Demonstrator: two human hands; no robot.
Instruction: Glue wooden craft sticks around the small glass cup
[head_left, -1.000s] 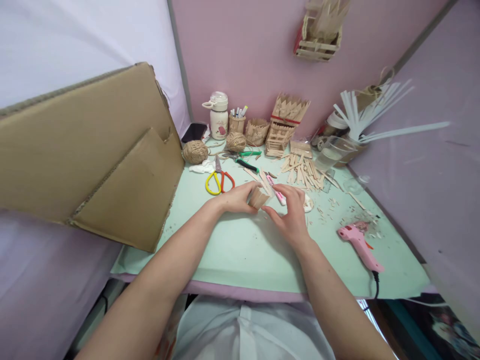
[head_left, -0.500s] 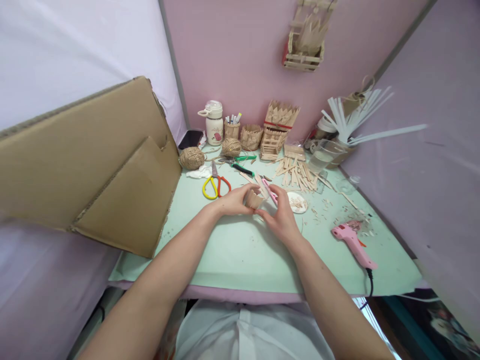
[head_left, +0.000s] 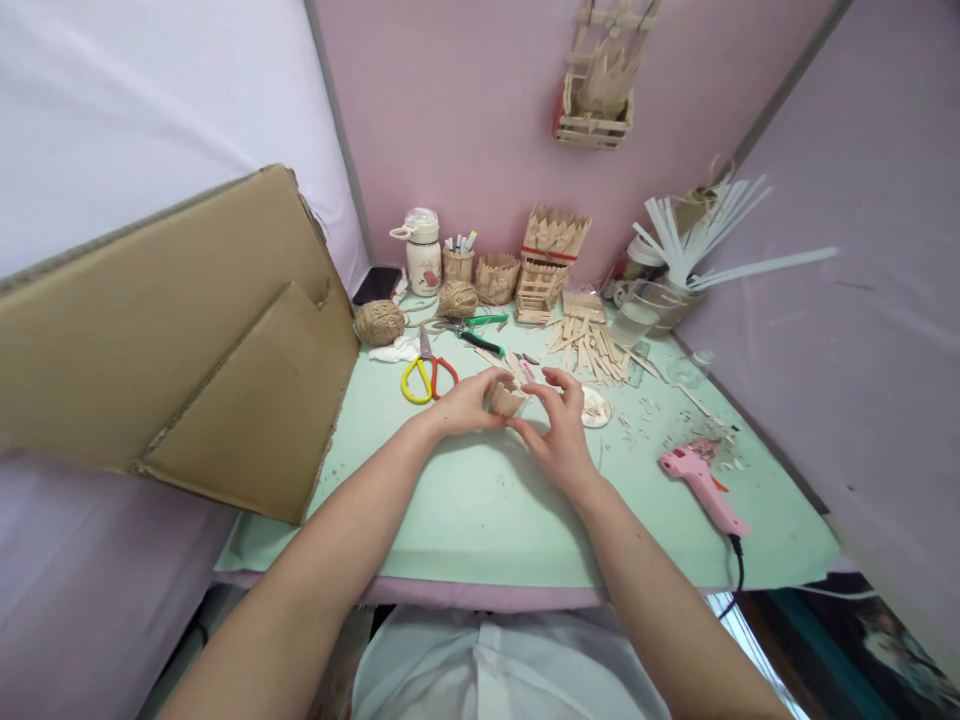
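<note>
A small cup-shaped piece of wooden craft sticks (head_left: 505, 398) sits between both hands over the pale green table (head_left: 480, 510). My left hand (head_left: 466, 402) wraps its fingers around the piece's left side. My right hand (head_left: 556, 428) pinches its right edge with thumb and forefinger, the other fingers raised and spread. A pink utility knife (head_left: 526, 369) lies just behind the piece. A small white dish (head_left: 597, 407) with wood scraps rests right of my right hand.
Scissors with yellow and red handles (head_left: 424, 374), twine balls (head_left: 379, 322), green pliers (head_left: 480, 332), loose craft sticks (head_left: 592, 348) and finished stick baskets (head_left: 547, 260) crowd the back. A pink glue gun (head_left: 703, 488) lies at right. Large cardboard (head_left: 187, 340) leans at left.
The view has shifted so the table sits slightly farther and lower. Both hands stay on the stick piece; my right hand's fingers have lifted and spread a little.
</note>
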